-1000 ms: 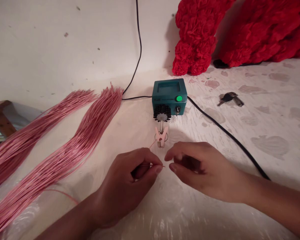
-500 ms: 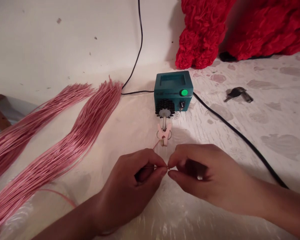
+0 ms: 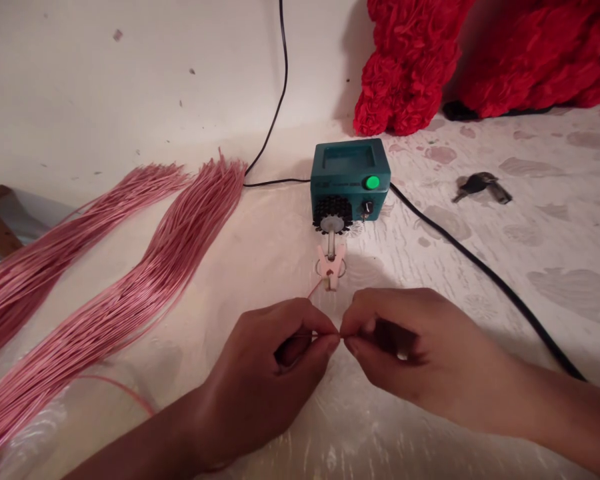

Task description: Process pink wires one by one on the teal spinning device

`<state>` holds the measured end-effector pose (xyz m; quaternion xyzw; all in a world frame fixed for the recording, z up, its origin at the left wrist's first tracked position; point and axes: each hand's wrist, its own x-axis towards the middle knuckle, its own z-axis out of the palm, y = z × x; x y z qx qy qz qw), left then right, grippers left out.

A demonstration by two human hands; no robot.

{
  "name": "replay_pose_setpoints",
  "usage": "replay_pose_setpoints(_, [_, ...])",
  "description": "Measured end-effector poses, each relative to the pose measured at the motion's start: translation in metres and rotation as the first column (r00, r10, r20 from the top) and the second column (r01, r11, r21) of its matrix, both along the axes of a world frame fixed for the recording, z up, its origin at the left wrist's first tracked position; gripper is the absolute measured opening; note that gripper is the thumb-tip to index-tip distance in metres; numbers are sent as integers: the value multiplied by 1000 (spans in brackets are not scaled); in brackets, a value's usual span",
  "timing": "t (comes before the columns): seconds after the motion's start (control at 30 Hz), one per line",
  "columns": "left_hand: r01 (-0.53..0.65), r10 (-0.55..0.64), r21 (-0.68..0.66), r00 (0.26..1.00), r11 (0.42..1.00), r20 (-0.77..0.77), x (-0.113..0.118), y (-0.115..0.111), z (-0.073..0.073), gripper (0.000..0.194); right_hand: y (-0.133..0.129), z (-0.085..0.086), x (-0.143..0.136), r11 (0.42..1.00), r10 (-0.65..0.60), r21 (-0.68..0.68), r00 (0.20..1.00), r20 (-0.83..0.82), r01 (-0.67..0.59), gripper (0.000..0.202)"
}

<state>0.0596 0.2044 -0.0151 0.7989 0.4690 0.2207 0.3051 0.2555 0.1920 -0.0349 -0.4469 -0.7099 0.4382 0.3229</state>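
My left hand (image 3: 275, 373) pinches a thin pink cord (image 3: 316, 288) between thumb and forefinger. The cord runs up to a pink clothespin (image 3: 331, 265), which sits at the end of the shaft on a small teal machine (image 3: 351, 163). Fingertip to fingertip with it, my right hand (image 3: 425, 360) is closed in a pinch at the cord's end, most of which the fingers hide. The machine has a lit green button (image 3: 371, 182), a switch and a black toothed wheel (image 3: 333, 215) around its shaft.
Two long bundles of pink cord (image 3: 145, 273) lie on the left. Red fabric roses (image 3: 405, 73) stand at the back right, with keys (image 3: 483, 187) in front of them. A black cable (image 3: 485, 267) crosses the right side of the plastic-covered table.
My right thumb and forefinger have closed in on the cord's end, at my left fingertips. The whole view has shifted slightly; the machine and clothespin look otherwise the same.
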Motion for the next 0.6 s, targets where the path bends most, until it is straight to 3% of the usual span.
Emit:
replay_pose_setpoints(0.17, [47, -47, 10, 999, 999, -14, 1, -2, -4, 12, 0, -2, -1, 1000, 5, -1, 999, 33, -5, 16])
replay_pose_setpoints(0.4, [44, -43, 26, 999, 999, -10, 5, -7, -6, 14, -2, -2, -3, 995, -24, 94, 995, 98, 15, 18])
replay_pose_setpoints(0.6, [-7, 7, 20, 1000, 1000, -25, 5, -6, -3, 16, 1, 0, -2, 999, -33, 35, 998, 51, 31, 20])
